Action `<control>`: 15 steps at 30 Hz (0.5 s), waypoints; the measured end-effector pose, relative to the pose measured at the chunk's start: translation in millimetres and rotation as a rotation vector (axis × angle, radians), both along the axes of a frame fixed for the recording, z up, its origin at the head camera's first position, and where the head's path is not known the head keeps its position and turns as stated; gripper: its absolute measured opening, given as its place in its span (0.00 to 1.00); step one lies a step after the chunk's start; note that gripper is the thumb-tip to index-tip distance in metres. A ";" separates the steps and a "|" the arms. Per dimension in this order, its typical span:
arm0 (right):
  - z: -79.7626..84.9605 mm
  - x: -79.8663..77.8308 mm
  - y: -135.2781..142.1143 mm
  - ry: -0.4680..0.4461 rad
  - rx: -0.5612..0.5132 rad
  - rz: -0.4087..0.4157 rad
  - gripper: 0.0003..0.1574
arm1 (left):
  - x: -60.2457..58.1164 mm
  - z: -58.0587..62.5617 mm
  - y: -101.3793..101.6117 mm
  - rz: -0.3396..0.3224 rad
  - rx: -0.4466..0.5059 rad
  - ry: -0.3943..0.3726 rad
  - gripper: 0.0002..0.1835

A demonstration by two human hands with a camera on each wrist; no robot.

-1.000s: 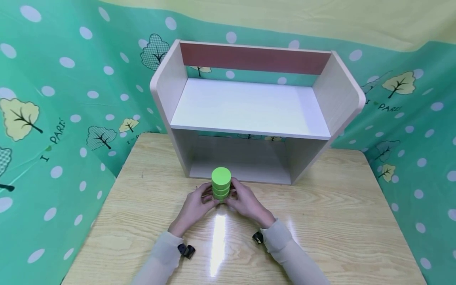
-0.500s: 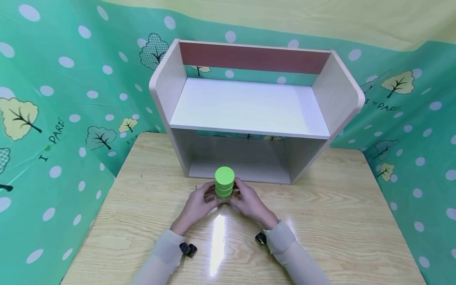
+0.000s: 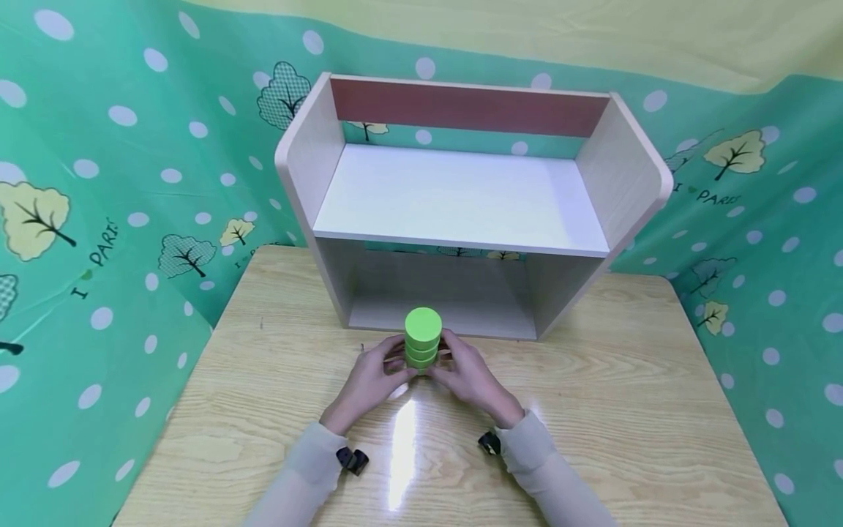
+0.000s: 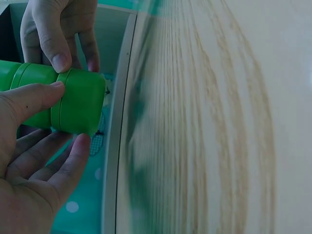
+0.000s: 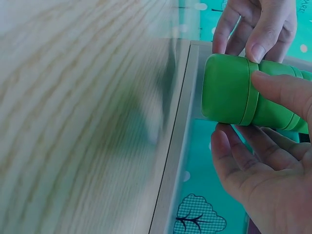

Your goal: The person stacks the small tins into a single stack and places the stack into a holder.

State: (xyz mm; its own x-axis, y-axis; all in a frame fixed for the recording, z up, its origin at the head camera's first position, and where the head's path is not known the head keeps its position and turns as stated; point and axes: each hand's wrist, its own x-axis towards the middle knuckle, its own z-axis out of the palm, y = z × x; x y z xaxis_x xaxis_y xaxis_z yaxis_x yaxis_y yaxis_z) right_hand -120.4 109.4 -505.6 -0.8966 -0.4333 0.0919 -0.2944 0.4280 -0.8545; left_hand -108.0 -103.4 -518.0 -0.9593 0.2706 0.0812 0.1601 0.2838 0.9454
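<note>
A bright green cylinder (image 3: 423,326), ringed by several seams like stacked round containers, stands upright in front of the shelf's lower opening. My left hand (image 3: 372,377) holds its left side low down, thumb in front and fingers curving behind. Opposite it, my right hand (image 3: 467,369) grips the right side the same way. In the left wrist view, the left thumb (image 4: 41,97) presses by a seam on the green cylinder (image 4: 80,102). From the right wrist, the green cylinder's rounded base (image 5: 224,90) shows close over the table, both thumbs near one seam.
Behind the hands stands a pale two-level shelf (image 3: 461,197) with a reddish back strip (image 3: 470,107). A wood-grain table (image 3: 626,410) lies under everything. Green patterned cloth (image 3: 112,293) hangs at the back and both sides.
Both hands have moved slightly to the right together, carrying the green cylinder along between them. Their grip looks the same, and the shelf stays where it was.
</note>
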 end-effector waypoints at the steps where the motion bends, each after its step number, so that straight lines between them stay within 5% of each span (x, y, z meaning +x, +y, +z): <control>1: 0.7 0.4 0.6 -0.001 0.003 -0.003 0.40 | 0.0 0.5 0.4 -0.002 0.000 -0.001 0.32; 15: 9.5 7.0 8.6 0.030 -0.012 -0.020 0.41 | -0.3 8.8 4.7 -0.051 -0.007 0.024 0.33</control>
